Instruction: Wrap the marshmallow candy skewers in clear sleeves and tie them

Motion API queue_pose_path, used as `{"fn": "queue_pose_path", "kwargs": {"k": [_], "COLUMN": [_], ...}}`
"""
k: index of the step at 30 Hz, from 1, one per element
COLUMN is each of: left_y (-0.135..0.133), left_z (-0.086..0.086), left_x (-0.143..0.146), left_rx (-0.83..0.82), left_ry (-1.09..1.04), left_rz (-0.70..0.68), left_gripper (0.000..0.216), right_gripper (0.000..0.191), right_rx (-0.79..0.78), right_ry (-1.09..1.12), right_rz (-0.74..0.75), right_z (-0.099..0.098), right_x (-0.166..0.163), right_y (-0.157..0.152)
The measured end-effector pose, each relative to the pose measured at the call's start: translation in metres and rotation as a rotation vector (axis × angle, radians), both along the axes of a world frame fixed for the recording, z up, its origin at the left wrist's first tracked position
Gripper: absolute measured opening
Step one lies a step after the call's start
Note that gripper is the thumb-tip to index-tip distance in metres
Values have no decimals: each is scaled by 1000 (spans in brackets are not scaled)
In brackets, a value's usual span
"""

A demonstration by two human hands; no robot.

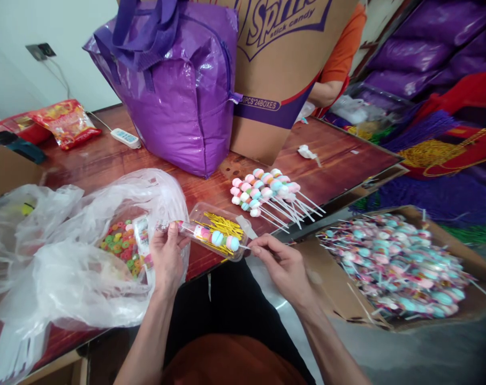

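Between my hands is a marshmallow stick candy (pixel 218 238), with pink, white and blue pieces threaded on a white stick. My right hand (pixel 283 267) pinches the stick's bare end. At the other end my left hand (pixel 166 254) is closed on a small clear printed wrapper (pixel 182 226), which seems to lie around part of the candy. Below it sits a clear plastic tray (pixel 241 253) of yellow twist ties (pixel 217 220). Beyond my right hand lies a pile of unwrapped marshmallow sticks (pixel 267 190), their sticks pointing toward the right.
On the left, a large clear plastic bag (pixel 86 289) holds colourful ring candies (pixel 126 246). A purple bag (pixel 179 101) and a carton (pixel 263 80) stand behind. A box (pixel 339 294) of wrapped candies is at right. Another person's arm (pixel 327 93) shows behind the carton.
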State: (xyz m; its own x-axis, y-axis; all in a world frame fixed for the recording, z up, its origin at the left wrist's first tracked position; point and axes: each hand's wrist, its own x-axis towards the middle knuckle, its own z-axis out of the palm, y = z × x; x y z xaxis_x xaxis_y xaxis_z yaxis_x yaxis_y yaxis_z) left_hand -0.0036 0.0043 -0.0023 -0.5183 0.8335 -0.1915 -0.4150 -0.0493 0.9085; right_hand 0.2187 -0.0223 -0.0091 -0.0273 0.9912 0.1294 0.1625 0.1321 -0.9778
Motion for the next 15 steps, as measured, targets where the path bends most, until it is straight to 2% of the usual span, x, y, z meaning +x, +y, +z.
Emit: {"fn": "queue_pose_path", "kwargs": {"k": [6, 10, 15], "left_y": [-1, -3, -8], "left_z": [0, 2, 3], "left_x": [4, 6, 14], "left_rx": [30, 86, 55], "left_ry": [-51, -65, -115], "left_rz": [-24, -8, -76], "left_gripper": [39, 38, 36], "right_gripper": [17, 19, 21], "right_rx": [-36, 22, 144], "right_ry": [60, -41, -212], "right_rz": [0, 60, -23], "right_z": [-13, -17, -14], "right_x": [-18, -24, -33], "right_y": [-3, -7, -14]}}
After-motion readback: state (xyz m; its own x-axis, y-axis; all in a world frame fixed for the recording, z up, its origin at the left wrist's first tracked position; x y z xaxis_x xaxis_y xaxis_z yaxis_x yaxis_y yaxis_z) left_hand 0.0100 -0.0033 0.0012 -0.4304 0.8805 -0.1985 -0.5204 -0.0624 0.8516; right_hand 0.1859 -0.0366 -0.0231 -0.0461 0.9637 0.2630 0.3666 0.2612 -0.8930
